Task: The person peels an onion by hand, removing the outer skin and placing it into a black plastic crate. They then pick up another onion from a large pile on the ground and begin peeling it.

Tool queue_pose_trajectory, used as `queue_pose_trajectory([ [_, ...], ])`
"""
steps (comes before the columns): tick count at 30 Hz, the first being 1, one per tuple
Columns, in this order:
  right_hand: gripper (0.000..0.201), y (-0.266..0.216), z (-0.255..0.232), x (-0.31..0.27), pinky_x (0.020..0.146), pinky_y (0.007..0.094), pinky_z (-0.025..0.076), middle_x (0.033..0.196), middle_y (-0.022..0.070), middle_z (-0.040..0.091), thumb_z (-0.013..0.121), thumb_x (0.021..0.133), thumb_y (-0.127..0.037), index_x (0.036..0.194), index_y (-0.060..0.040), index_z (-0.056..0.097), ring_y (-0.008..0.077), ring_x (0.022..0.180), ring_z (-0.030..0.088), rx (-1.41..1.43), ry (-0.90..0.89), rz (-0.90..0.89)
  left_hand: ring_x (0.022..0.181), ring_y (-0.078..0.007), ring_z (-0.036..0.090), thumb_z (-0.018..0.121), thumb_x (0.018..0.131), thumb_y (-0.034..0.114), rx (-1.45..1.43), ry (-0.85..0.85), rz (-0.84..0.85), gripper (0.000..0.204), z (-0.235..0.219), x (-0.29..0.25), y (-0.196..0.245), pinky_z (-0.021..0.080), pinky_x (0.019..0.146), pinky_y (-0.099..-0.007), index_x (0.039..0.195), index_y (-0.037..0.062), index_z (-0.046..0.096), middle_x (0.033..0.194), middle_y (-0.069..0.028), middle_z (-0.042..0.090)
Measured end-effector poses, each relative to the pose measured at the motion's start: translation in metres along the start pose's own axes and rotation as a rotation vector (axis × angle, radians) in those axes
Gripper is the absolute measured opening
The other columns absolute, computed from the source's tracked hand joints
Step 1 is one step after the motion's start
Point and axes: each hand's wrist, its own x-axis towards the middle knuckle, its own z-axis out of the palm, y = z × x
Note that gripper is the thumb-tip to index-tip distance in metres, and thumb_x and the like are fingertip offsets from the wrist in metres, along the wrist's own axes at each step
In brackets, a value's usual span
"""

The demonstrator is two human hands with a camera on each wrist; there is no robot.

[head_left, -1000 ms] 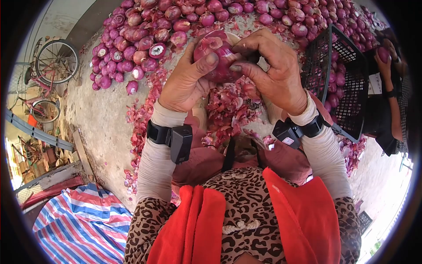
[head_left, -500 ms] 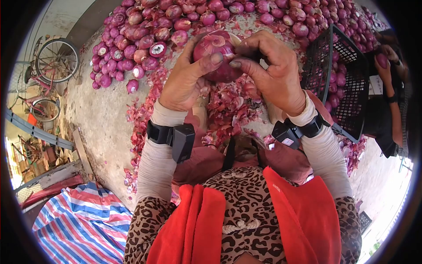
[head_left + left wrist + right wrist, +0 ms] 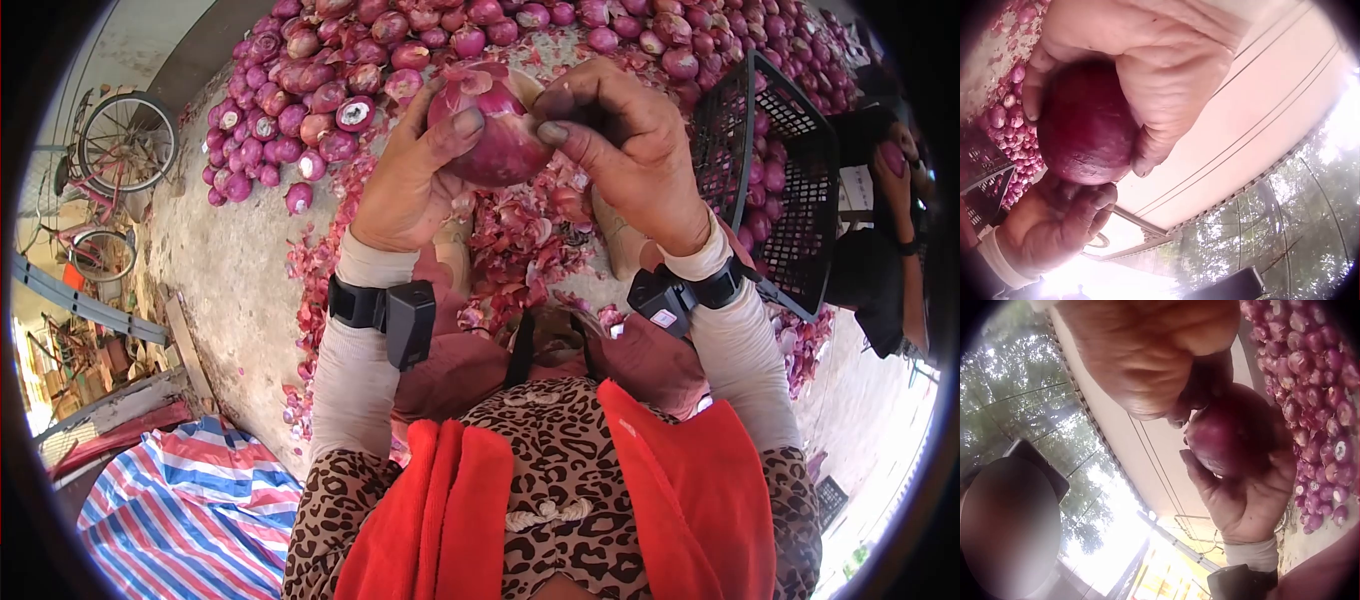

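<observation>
A large red onion [image 3: 495,145] is held up in front of the body by my left hand [image 3: 405,190], whose thumb lies across its near side while the fingers wrap behind. On the onion's right side, the thumb and curled forefinger of my right hand [image 3: 640,160] pinch at its skin. A pale patch shows beside those fingertips. In the left wrist view the glossy underside of the onion [image 3: 1088,125] sits in the left palm. The right wrist view shows the right fingertips against the onion [image 3: 1235,434]; the pinched bit of skin is mostly hidden.
Loose onion skins [image 3: 525,255] litter the floor between the feet. Heaped red onions [image 3: 320,75] lie ahead. A black plastic crate [image 3: 800,190] holding onions stands tilted at right, near another person holding an onion [image 3: 892,157]. A striped sheet [image 3: 195,495] lies at lower left.
The left hand and onion have shifted slightly left and the onion is turned a little. My right hand has drawn slightly rightward, its thumb now at the onion's edge, with more pale surface showing.
</observation>
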Motion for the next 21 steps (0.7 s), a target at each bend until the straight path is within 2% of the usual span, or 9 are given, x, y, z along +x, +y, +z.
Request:
queue_pose_trajectory([
  [1,0.022,-0.0015,-0.0005,0.0007,0.078,0.0255,0.051,0.091,0.0064,0.065,0.07,0.079,0.003,0.1,0.0002,0.065,0.014,0.089,0.064,-0.001,0.001,0.001,0.109,-0.0228,0.061,0.067,0.089,0.017,0.009,-0.019,-0.002,0.053,-0.0002,-0.0002,0.0004,0.055,0.089,-0.0412,0.132,0.0047,0.04,0.124,-0.0097,0.055],
  [3,0.023,-0.0043,-0.0001,0.0013,0.074,0.0284,0.05,0.088,0.0084,0.064,0.072,0.076,0.0,0.097,-0.0004,0.065,0.0189,0.084,0.065,-0.249,-0.002,-0.132,0.11,-0.0226,0.061,0.067,0.089,0.017,0.019,-0.036,-0.004,0.053,-0.0008,-0.0015,0.0016,0.055,0.09,-0.0417,0.132,0.0047,0.04,0.124,-0.0097,0.054],
  [6,0.021,-0.005,0.0001,0.0023,0.07,0.0328,0.049,0.085,0.0106,0.062,0.072,0.073,-0.002,0.092,-0.0011,0.064,0.0255,0.08,0.064,-0.387,0.004,-0.187,0.111,-0.0218,0.059,0.061,0.091,0.013,0.065,-0.077,-0.027,0.06,0.0006,-0.0024,0.0038,0.051,0.096,-0.0454,0.142,0.0085,0.03,0.114,-0.0041,0.057],
  [8,0.02,-0.0032,0.0001,0.0019,0.07,0.0342,0.049,0.083,0.0111,0.061,0.071,0.072,-0.001,0.09,-0.0013,0.064,0.0274,0.079,0.063,-0.389,0.003,-0.183,0.11,-0.0206,0.059,0.063,0.089,0.009,0.146,0.029,0.004,0.064,0.004,-0.0023,0.0023,0.051,0.097,-0.0446,0.142,0.007,0.028,0.104,-0.001,0.057],
  [9,0.018,-0.0022,0.0003,0.0016,0.069,0.0357,0.049,0.082,0.0116,0.061,0.07,0.072,-0.001,0.088,-0.0015,0.063,0.0293,0.079,0.062,-0.392,0.003,-0.181,0.11,-0.0206,0.059,0.063,0.089,0.009,0.146,0.03,0.003,0.064,0.0023,-0.0025,0.0013,0.051,0.097,-0.0446,0.142,0.007,0.028,0.104,-0.001,0.057],
  [11,0.018,-0.0003,0.0005,0.0014,0.069,0.0365,0.048,0.082,0.012,0.06,0.069,0.072,0.0,0.089,-0.0015,0.063,0.0306,0.079,0.061,-0.397,-0.006,-0.192,0.111,-0.0203,0.059,0.072,0.083,0.012,0.107,0.037,0.011,0.063,-0.0022,-0.0024,-0.0012,0.053,0.091,-0.0359,0.134,0.0009,0.037,0.124,-0.0101,0.055],
  [15,0.021,-0.0003,0.0018,-0.0001,0.069,0.0381,0.047,0.083,0.0133,0.058,0.067,0.073,0.001,0.094,-0.0014,0.061,0.0332,0.079,0.06,-0.43,-0.02,-0.19,0.11,-0.0203,0.059,0.071,0.084,0.013,0.092,-0.001,0.018,0.061,0.0007,-0.0016,0.0,0.054,0.091,-0.0367,0.134,0.0011,0.037,0.123,-0.0099,0.055],
  [17,0.021,-0.0007,0.0027,-0.0004,0.069,0.0385,0.047,0.084,0.0135,0.058,0.066,0.074,0.001,0.095,-0.0011,0.061,0.0335,0.08,0.06,-0.439,-0.018,-0.205,0.107,-0.0164,0.059,0.066,0.088,0.013,0.086,-0.02,-0.039,0.073,0.0015,-0.0023,0.0021,0.051,0.096,-0.0408,0.145,0.0053,0.022,0.108,-0.0002,0.054],
  [21,0.022,-0.0006,0.0047,-0.0024,0.069,0.0381,0.048,0.086,0.0136,0.059,0.067,0.077,0.001,0.097,-0.0003,0.06,0.0327,0.081,0.061,-0.389,0.003,-0.156,0.111,-0.0184,0.058,0.067,0.088,0.015,0.131,0.008,-0.025,0.072,-0.0001,-0.0019,0.0004,0.052,0.096,-0.0405,0.144,0.0049,0.024,0.116,-0.0036,0.055],
])
